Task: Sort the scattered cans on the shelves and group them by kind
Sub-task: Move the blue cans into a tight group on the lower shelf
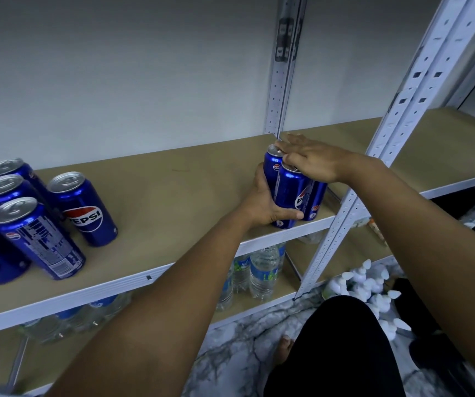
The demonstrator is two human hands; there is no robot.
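Three blue Pepsi cans (290, 193) stand bunched upright at the right end of the upper shelf (156, 181), near its front edge and beside the white upright post (345, 213). The left hand (265, 204) cups the cluster from the left — fingers curled round the near can, thumb across its base. The right hand (308, 159) lies flat over the can tops, fingers straight. At the far left stands another group of Pepsi cans (30, 219). Water bottles (262, 270) fill the shelf below.
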